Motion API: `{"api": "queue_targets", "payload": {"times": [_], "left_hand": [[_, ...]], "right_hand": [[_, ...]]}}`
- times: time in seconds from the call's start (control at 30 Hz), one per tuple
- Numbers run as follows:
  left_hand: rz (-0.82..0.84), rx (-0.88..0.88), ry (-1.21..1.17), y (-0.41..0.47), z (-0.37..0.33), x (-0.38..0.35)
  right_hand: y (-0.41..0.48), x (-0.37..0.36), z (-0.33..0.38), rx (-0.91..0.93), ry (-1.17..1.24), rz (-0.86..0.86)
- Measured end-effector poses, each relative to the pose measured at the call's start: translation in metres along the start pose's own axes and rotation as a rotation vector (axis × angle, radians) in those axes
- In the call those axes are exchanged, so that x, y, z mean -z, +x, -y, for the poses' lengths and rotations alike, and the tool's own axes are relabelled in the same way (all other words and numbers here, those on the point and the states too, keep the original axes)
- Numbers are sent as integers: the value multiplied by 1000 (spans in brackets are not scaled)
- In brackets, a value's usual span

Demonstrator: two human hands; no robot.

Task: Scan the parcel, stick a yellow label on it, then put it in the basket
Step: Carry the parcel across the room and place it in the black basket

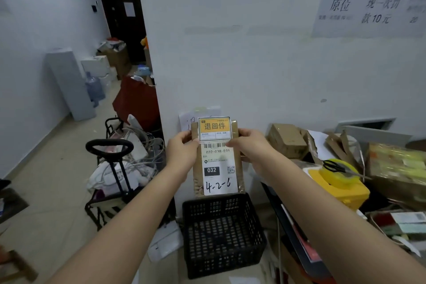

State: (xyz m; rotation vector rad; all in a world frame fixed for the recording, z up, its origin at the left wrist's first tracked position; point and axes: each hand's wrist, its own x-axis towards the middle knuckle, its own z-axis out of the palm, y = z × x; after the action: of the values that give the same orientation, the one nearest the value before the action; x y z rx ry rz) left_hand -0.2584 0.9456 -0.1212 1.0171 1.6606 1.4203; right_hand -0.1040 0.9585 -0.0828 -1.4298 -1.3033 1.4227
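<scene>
I hold a flat brown parcel [198, 168] upright in front of me, above the black plastic basket [222, 258] on the floor. A white shipping label [219, 168] with a barcode and "032" covers its face, and a yellow label [214, 128] sits across its top edge. My left hand [182, 148] grips the parcel's left edge near the top. My right hand [250, 145] grips the right edge, with its thumb on the lower edge of the yellow label. The basket looks empty.
To the right is a cluttered table with cardboard boxes [287, 140], a yellow tape dispenser [338, 182] and black scissors [333, 166]. A black hand trolley [110, 163] loaded with cables and bags stands on the left. A white wall rises directly behind the basket.
</scene>
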Motion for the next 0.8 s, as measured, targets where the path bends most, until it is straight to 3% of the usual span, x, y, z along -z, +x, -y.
{"api": "queue_targets", "payload": {"times": [0.47,0.67,0.8], "left_hand": [[64,126,76,229,65,-46],[82,203,114,261,98,-68],[-34,229,176,273,119,-75]], "right_hand": [[223,-44,-3,-173,92,-83],[289,-52,-37,-348,65,-169],[323,-61,-63,-413,97,-195]]}}
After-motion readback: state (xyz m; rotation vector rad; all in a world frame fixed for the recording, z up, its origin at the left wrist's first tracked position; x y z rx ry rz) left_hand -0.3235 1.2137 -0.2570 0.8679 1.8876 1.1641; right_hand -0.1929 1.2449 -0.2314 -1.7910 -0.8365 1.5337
